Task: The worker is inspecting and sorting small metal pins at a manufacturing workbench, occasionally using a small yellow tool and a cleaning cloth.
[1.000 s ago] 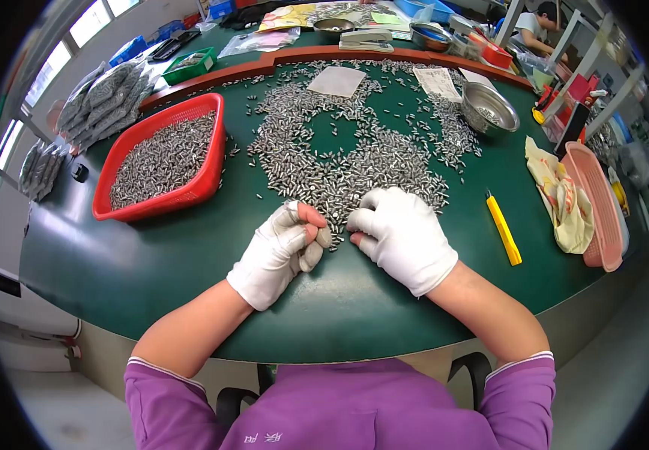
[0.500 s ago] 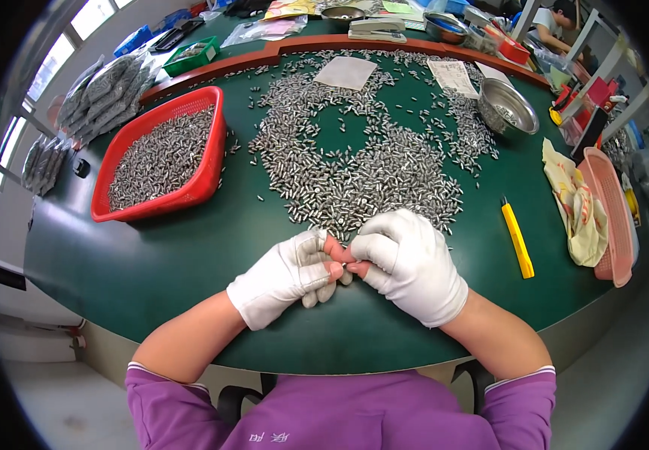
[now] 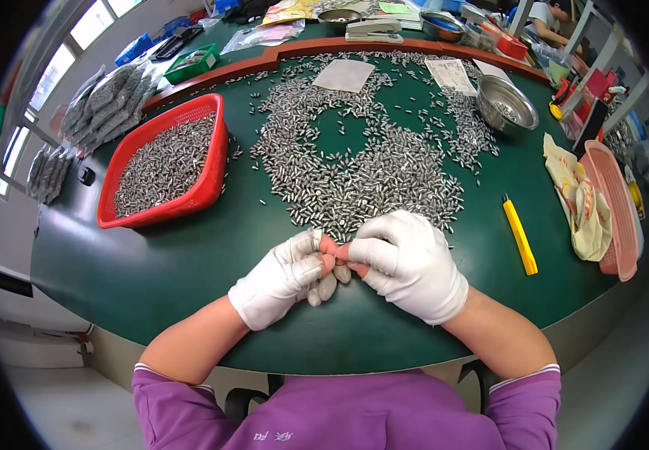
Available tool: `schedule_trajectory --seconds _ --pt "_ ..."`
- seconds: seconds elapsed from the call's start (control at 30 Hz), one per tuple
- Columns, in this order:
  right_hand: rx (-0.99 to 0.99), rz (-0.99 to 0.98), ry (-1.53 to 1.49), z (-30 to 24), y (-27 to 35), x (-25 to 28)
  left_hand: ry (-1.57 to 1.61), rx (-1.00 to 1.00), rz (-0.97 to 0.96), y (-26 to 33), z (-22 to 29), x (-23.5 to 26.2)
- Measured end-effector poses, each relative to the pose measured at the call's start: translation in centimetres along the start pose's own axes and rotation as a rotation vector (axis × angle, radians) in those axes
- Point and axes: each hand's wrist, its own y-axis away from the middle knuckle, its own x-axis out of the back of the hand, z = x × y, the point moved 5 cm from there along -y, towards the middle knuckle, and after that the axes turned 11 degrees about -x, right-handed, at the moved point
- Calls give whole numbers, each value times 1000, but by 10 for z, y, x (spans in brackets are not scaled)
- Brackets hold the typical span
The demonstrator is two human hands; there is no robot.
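My left hand (image 3: 283,276) and my right hand (image 3: 408,262) meet at the near edge of a large pile of small silvery metal pins (image 3: 384,176). Both wear white gloves with the thumb and index fingertips bare. The fingertips of both hands are pinched together and touch; whatever lies between them is too small and covered to make out. Beyond the hands, the pins spread over the green tabletop (image 3: 212,270) in a rough ring. To the left, a red plastic basket (image 3: 216,161) is filled with similar pins.
A yellow utility knife (image 3: 519,236) lies right of my right hand. Farther right are a crumpled cloth (image 3: 583,210) and a pink basket (image 3: 615,217). A steel bowl (image 3: 523,120) stands by the pile. Filled bags (image 3: 111,97) are stacked at far left. Another person (image 3: 549,22) sits at the back right.
The small metal piece glimpsed between my fingertips is now covered by them. My left thumb has shifted slightly up and back. The view has turned a little; the pile looks the same.
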Motion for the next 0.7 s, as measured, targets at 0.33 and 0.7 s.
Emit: schedule_trajectory --seconds 0.33,0.7 --pt "-124 69 243 17 -9 22 27 -46 27 1 4 -1" --pt "-187 -130 346 19 0 -8 145 -93 56 -1 6 -2"
